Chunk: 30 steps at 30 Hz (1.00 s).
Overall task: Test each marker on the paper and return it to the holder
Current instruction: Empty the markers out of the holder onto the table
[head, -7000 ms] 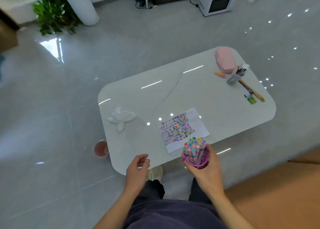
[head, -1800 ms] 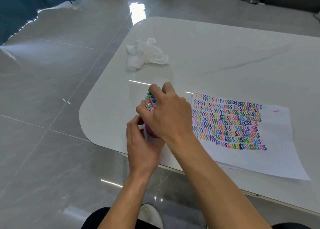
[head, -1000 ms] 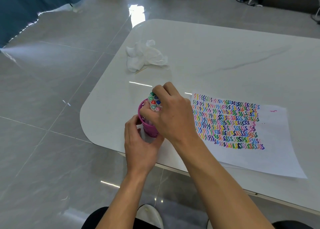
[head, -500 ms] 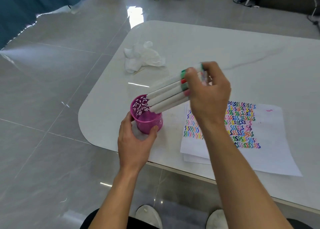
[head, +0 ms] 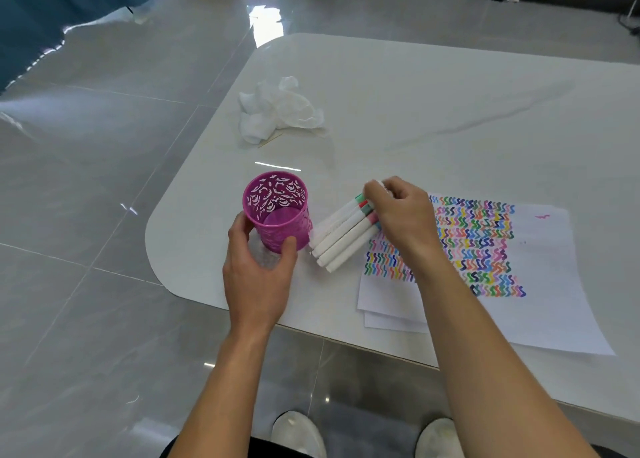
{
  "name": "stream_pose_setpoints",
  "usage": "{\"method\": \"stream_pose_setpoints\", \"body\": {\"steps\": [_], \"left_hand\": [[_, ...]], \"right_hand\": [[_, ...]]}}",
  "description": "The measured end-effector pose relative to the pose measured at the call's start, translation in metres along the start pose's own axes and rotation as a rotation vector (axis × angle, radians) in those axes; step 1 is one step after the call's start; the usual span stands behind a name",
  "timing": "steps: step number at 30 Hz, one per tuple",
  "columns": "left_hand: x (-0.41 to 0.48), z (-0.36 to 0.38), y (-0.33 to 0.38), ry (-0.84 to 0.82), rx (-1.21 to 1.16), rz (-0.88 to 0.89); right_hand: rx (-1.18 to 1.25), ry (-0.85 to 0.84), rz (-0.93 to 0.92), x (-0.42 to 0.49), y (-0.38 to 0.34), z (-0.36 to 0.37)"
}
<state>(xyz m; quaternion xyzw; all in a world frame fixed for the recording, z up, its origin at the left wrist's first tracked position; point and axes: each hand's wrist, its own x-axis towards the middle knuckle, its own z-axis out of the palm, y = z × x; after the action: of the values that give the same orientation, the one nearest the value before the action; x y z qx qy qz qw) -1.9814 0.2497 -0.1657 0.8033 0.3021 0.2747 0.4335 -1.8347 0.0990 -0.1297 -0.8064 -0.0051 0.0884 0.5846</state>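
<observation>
Magenta cut-out metal holder (head: 277, 211) stands upright near the front left corner of the glossy white table (head: 415, 111), its round floor in plain view. The left hand (head: 258, 277) grips its near wall, with the thumb curled round one side and the fingers round the other. At 3 o'clock from the holder, the right hand (head: 403, 218) is curled tight round the coloured cap ends of a bundle of white-barrelled markers (head: 341, 237). The bundle slants down towards 8 o'clock, its plain ends just beside the holder; whether they touch it I cannot tell. Under that hand and out to 3 o'clock lies the white paper sheet covered in rows of multicoloured zigzags (head: 485, 249). A crumpled white tissue (head: 277, 111) sits at 12 o'clock from the holder.
</observation>
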Motion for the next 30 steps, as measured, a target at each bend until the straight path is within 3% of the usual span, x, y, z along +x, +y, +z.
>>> {"method": "stream_pose_setpoints", "body": {"steps": [9,17,24,30], "left_hand": [[0.000,0.006,-0.001,0.012,0.011,0.001],[-0.001,0.005,-0.001,0.010,-0.009,-0.011],[-0.001,0.005,0.001,0.009,-0.005,-0.021],[-0.003,0.004,0.005,0.002,0.014,-0.017]], "right_hand": [[-0.277,-0.110,0.016,0.023,-0.012,0.022],[-0.474,-0.079,-0.022,0.029,-0.019,0.045],[-0.508,-0.025,-0.123,0.029,-0.008,0.052],[-0.369,0.087,-0.177,0.021,-0.003,0.042]]}}
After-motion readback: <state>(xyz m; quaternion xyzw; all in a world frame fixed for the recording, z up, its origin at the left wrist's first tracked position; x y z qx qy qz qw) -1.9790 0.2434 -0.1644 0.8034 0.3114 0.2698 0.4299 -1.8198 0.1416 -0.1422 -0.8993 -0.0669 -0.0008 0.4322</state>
